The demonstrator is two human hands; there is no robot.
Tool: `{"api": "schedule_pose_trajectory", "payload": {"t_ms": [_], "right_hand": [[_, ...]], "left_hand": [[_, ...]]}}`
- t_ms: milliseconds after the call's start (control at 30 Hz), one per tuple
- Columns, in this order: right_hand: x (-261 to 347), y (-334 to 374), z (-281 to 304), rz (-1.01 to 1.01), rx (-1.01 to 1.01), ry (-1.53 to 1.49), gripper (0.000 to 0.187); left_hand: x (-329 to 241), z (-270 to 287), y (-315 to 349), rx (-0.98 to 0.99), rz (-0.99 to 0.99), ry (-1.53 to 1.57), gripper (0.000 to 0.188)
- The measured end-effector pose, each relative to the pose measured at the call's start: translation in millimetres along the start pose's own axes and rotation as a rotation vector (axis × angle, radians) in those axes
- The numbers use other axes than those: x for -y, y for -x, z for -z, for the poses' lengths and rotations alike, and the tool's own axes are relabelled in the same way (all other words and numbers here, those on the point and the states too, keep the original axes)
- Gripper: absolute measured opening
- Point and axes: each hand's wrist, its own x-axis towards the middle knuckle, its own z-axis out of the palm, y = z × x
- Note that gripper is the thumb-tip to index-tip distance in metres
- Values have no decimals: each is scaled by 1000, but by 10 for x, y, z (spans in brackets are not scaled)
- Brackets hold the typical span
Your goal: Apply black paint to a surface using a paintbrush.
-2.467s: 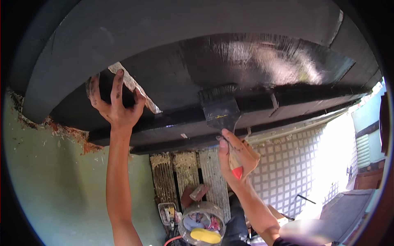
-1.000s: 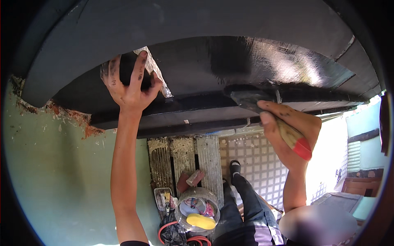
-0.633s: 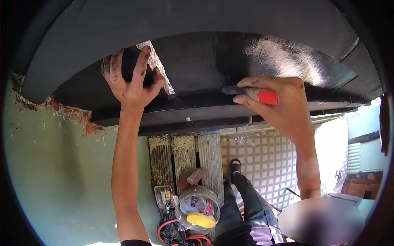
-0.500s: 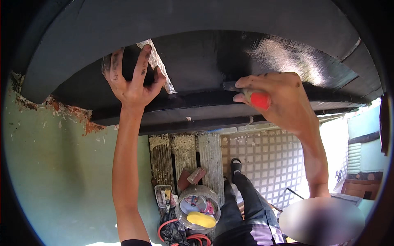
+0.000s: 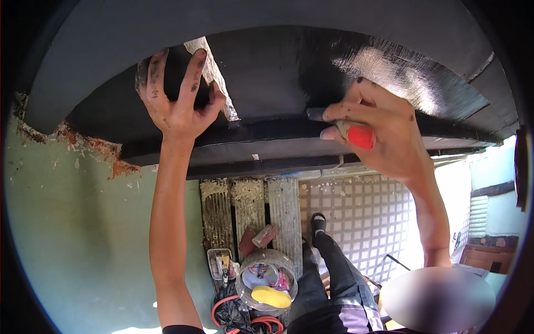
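Note:
My left hand reaches up to the dark curved panel. Its fingers are spread over a very black patch, and I cannot tell whether that is shadow, paint or an object. Dark smears mark the fingers. Beside the thumb runs a pale, bare strip. In my right hand, closed at the panel's lower ledge, is a red-handled tool. Its flat dark end pokes out past the fingertips; the exact kind is unclear. Streaky, shiny black covers the panel above this hand.
Below are weathered planks with brick pieces, a small clear tray and a bucket holding a yellow oval thing. A red hose lies beside it. A green wall stands left, tiled floor right.
My right hand has shifted slightly right, still gripping the red-handled tool, and its fingers have changed pose, one knuckle now raised. My left hand appears slightly higher, along with the whole view.

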Motion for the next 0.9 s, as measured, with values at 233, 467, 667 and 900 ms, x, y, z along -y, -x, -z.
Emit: {"api": "schedule_pose_trajectory", "payload": {"t_ms": [233, 467, 667, 900], "right_hand": [[326, 73, 141, 112, -315, 68, 32], [127, -176, -61, 144, -155, 34, 34], [242, 11, -187, 267, -341, 41, 32], [28, -151, -118, 269, -329, 139, 25]], "left_hand": [[-41, -9, -24, 21, 13, 11, 47], [-41, 3, -9, 22, 24, 11, 46], [11, 26, 18, -3, -15, 8, 48], [-24, -28, -4, 3, -1, 18, 49]]}}
